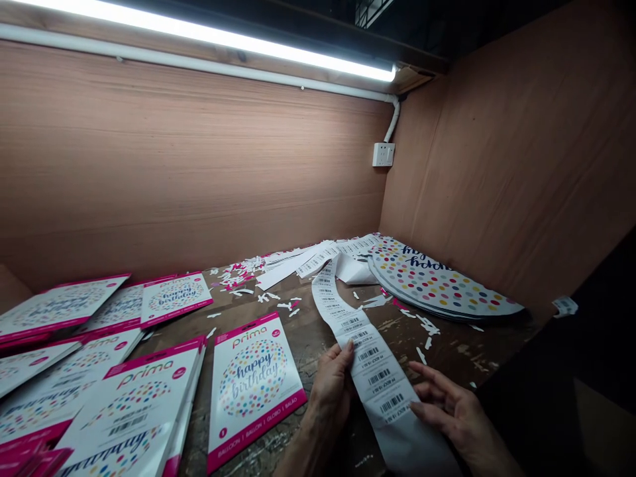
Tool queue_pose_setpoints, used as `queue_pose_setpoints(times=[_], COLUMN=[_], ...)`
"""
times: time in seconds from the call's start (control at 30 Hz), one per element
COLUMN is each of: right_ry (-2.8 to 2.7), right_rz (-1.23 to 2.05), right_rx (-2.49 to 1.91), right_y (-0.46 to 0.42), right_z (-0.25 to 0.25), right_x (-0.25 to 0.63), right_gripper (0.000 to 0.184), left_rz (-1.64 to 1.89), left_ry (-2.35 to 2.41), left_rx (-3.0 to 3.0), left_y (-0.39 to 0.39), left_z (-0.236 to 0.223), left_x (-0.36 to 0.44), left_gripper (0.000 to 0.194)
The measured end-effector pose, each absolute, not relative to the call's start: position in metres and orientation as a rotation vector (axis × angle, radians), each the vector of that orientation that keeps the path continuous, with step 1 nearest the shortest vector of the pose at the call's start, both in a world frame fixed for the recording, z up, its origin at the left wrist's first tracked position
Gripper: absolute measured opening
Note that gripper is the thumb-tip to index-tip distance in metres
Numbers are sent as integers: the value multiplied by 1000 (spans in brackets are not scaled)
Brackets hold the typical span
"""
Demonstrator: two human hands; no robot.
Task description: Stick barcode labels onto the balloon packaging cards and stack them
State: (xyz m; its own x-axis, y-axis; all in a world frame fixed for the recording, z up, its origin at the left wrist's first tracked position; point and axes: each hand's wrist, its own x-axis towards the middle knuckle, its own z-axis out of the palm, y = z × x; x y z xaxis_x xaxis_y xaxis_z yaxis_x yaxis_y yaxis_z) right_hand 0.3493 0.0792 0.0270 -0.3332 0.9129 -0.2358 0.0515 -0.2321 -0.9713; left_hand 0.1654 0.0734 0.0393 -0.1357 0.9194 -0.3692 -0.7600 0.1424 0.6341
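A long strip of white barcode labels [370, 358] runs from the back of the table down toward me, its lower end bare backing. My left hand [332, 381] pinches the strip's left edge between thumb and fingers. Over the right edge, near the lowest printed label, is my right hand [450, 404]. Its fingers are apart, and one fingertip touches the label's corner. Left of my left hand lies a "happy birthday" balloon packet [256, 387], face up, with no barcode label seen on its front.
Stacked balloon packets [144, 397] cover the left side, the front one bearing a barcode label. Round dotted foil balloons [437, 281] lie flat at the back right. Paper scraps [243, 271] litter the brown table [193, 344]. Wooden panels [199, 159] close off the back and right.
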Motion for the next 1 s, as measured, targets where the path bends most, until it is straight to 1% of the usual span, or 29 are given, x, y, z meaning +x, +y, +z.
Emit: queue_pose_setpoints(times=[0.07,0.1,0.17,0.2,0.23,0.3,0.37,0.4,0.43,0.47,0.5,0.57,0.6,0.63,0.73,0.8,0.87,1.0], right_ry=[-1276,-1259,-1311,-1405,-1560,-1985,-2437,-2629,-2812,-2974,-3082,-3210,-3191,-3113,-2731,-2562,-2509,-2342], right_rz=[1778,1831,1889,1849,1750,1399,966,780,601,447,280,26,-26,-30,48,62,44,-43], right_rx=[-1149,-1117,-1092,-1115,-1151,-1208,-1139,-1064,-969,-869,-787,-531,-399,-310,-329,-397,-394,-323], right_y=[78,77,78,82,87,101,118,126,131,135,136,135,134,134,140,148,153,152], right_z=[31,33,40,45,51,72,104,123,143,162,180,206,213,216,212,210,212,203], right_x=[351,352,357,361,366,374,377,374,368,359,348,324,312,302,280,270,264,258], right_gripper=[67,62,46,36,28,19,16,18,18,18,19,17,15,16,31,33,31,16], left_rz=[1500,1507,1475,1443,1417,1484,1594,1568,1469,1320,1186,1086,1100,1133,1321,1479,1597,1696], left_ry=[913,942,1045,1124,1210,1464,1692,1715,1649,1503,1316,1039,969,937,969,988,998,964], left_rx=[256,276,329,358,377,531,1005,1349,1684,1933,2004,1824,1671,1531,1288,1116,889,485], left_y=[75,75,74,73,70,65,61,61,62,66,71,84,91,97,108,109,106,98], left_z=[38,38,39,42,47,62,82,93,103,112,120,130,134,136,137,131,118,84], left_x=[165,165,162,160,158,153,151,151,153,155,158,163,165,166,164,159,154,143], left_gripper=[12,12,14,18,23,32,45,54,60,61,56,38,27,22,21,18,20,27])
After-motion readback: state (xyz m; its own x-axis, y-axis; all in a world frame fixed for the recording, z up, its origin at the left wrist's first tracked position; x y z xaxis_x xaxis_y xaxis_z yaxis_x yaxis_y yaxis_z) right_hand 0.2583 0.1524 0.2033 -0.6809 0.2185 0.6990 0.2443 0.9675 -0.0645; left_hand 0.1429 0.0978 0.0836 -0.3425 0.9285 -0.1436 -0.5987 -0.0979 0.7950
